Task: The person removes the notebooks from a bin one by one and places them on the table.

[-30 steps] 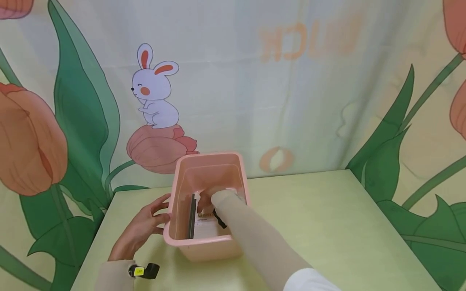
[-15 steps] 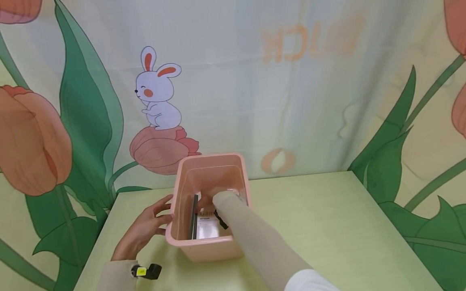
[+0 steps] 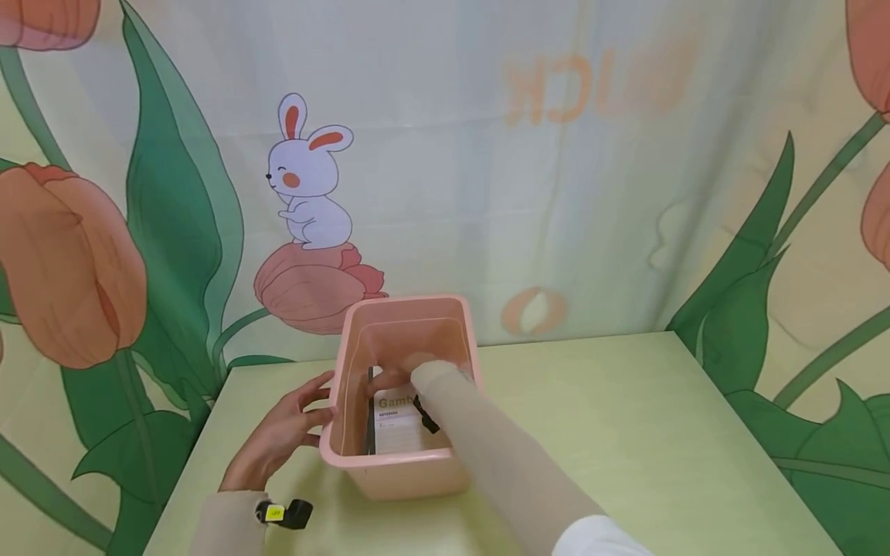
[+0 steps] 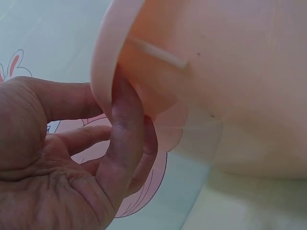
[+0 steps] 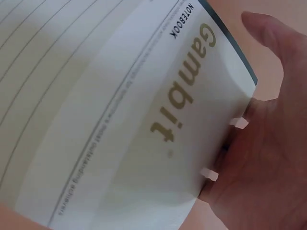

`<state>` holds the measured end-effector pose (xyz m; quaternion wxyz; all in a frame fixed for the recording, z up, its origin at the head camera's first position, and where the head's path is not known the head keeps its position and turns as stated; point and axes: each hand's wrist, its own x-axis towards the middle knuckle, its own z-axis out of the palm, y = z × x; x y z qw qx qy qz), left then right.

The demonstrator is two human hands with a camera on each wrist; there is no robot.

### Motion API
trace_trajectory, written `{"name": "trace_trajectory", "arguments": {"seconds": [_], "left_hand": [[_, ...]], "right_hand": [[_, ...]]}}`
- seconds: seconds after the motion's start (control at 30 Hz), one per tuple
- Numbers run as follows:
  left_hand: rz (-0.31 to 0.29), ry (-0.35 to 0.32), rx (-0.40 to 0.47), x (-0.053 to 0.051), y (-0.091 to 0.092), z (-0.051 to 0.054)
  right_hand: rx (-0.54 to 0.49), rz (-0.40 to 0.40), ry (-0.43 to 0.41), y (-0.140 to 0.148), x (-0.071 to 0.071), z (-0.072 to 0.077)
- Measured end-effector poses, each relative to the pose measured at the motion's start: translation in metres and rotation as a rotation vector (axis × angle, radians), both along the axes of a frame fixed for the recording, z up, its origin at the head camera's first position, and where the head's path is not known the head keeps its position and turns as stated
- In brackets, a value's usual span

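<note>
Right hand [image 3: 393, 376], lower centre, shifts left at the notebook [image 3: 398, 436] (grip unclear); left hand [image 3: 281, 423] pinches the bin [image 3: 406, 480]; weak hold risks slipping.

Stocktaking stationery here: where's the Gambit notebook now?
Low and just left of centre in the head view, the notebook is inside the pink bin, the right hand at its top edge.

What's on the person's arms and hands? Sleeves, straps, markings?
Left hand: ungloved, beige left sleeve, black wrist camera, yellow tag, text too small. Right hand: ungloved, beige right sleeve, black wristband, white fabric further up.
</note>
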<state>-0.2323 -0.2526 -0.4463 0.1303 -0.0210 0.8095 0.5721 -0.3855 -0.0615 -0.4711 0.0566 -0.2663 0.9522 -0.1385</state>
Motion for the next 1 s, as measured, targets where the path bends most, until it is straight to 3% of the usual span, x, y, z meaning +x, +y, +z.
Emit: {"name": "trace_trajectory", "arguments": {"seconds": [0.07,0.13,0.23,0.3,0.37,0.4,0.53,0.67,0.83,1.0], "left_hand": [[-0.001,-0.004,-0.003,0.0,-0.001,0.0],[0.005,-0.009,-0.006,-0.001,-0.002,-0.001],[-0.003,-0.015,-0.002,-0.001,-0.003,-0.001],[-0.01,-0.013,0.001,-0.001,-0.002,-0.002],[-0.016,-0.01,0.01,0.0,-0.002,-0.001],[-0.016,-0.008,0.013,0.0,-0.001,-0.001],[-0.022,-0.016,0.024,0.003,0.0,-0.002],[-0.025,-0.018,0.021,0.002,0.0,-0.004],[-0.014,-0.02,0.022,-0.001,-0.001,-0.006],[-0.001,-0.02,0.013,0.001,0.0,-0.004]], "right_hand": [[0.001,0.034,0.018,-0.002,0.0,0.001],[0.019,0.131,0.065,-0.005,-0.002,0.002],[-0.018,0.058,-0.014,-0.005,-0.002,0.007],[-0.039,0.086,-0.047,-0.002,-0.001,0.015],[-0.08,0.037,-0.121,0.003,0.001,0.026],[-0.097,0.054,-0.132,0.004,-0.002,0.029],[-0.152,0.045,-0.224,0.011,0.009,0.061],[-0.093,0.057,-0.15,0.012,0.022,0.098],[-0.025,0.086,0.071,0.016,0.034,0.142],[0.0,0.127,0.283,0.038,0.057,0.188]]}}
